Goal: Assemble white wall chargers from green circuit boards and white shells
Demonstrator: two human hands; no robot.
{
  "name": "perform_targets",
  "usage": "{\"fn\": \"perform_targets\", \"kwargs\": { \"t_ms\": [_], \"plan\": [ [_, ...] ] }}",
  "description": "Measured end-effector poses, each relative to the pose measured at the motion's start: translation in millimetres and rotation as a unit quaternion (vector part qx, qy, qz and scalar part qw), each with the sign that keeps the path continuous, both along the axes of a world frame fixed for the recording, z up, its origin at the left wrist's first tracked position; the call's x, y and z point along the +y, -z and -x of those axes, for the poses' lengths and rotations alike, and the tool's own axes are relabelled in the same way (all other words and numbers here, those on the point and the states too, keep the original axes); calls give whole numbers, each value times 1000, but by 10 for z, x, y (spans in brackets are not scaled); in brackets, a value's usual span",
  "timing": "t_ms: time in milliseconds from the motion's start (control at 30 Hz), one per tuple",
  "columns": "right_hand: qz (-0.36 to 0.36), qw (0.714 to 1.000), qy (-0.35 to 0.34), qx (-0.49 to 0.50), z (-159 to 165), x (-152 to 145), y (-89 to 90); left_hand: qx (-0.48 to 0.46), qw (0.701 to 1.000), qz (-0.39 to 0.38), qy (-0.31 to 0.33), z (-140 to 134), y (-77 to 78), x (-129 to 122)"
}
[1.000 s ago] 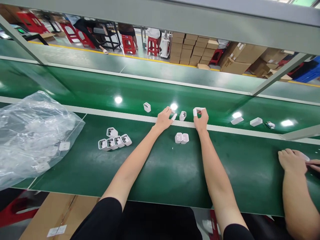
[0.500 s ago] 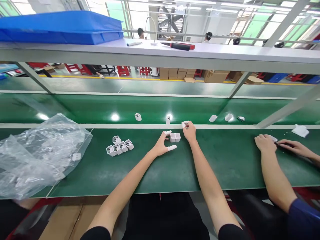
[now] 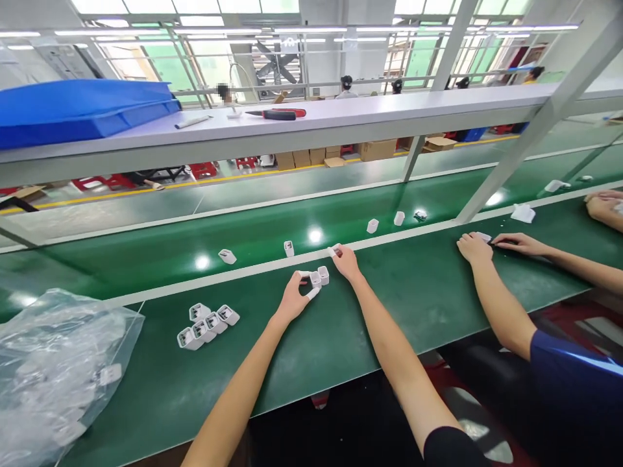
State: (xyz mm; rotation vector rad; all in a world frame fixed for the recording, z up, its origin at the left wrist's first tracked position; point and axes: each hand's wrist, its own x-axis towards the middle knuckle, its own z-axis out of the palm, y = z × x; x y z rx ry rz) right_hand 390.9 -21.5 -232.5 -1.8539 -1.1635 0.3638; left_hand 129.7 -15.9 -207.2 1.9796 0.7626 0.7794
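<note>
On the matte green bench (image 3: 316, 344), just short of the pale rail (image 3: 204, 281), two open-topped white plastic housings (image 3: 323, 276) are standing side by side, and through the head camera I am watching the left hand (image 3: 293, 297) framing the nearer one. Its white-capped thumb and forefinger are standing wide, one on either side; whether they are pressing on it, I cannot tell. The right hand (image 3: 345, 261) is hovering by the rail, its fingers lying close together, and I cannot tell whether they are holding anything. Further left, five white housings with dark parts inside (image 3: 203, 332) are sitting clustered beside a clear, crinkled plastic bag (image 3: 53, 376) of white pieces. Above, a blue plastic tray (image 3: 82, 117) and a red-and-black-handled tool (image 3: 277, 115) are lying on the white shelf (image 3: 360, 110). I am looking for lettering, but the housings are showing too small for any to be read. At right, a co-worker's hand (image 3: 474, 248) is resting at a white piece.
</note>
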Motion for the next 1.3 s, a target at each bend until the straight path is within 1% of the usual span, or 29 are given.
{"fn": "perform_targets", "kwargs": {
  "t_ms": [100, 233, 300, 367, 500, 600, 733, 833, 967, 1100, 1300],
  "plan": [
    [-16, 999, 40, -30, 8, 17, -20, 8, 1000, 5, -1, 9, 31, 9],
    [-61, 985, 131, -91, -130, 29, -150, 13, 1000, 11, -4, 23, 68, 17],
    [-77, 975, 167, -121, -296, 34, -222, 16, 1000, 13, -7, 29, 86, 15],
    [-78, 966, 200, -142, -510, 46, -279, 18, 1000, 17, -10, 34, 103, 9],
    [-41, 951, 263, -159, -922, 121, -326, 20, 1000, 22, -8, 38, 111, 2],
    [-4, 950, 271, -159, -1093, 202, -320, 21, 1000, 22, -5, 40, 88, -6],
    [34, 958, 235, -161, -1159, 275, -277, 28, 999, 25, -6, 40, 41, -29],
    [42, 962, 208, -172, -1170, 290, -229, 34, 999, 32, -12, 38, 15, -41],
    [37, 963, 198, -179, -1188, 300, -180, 30, 999, 31, -8, 39, 18, -38],
    [32, 959, 216, -179, -1213, 301, -168, 30, 999, 22, -3, 37, 29, -32],
    [31, 940, 284, -185, -1222, 294, -180, 28, 1000, 10, 5, 19, 7, -47]
  ]
}}
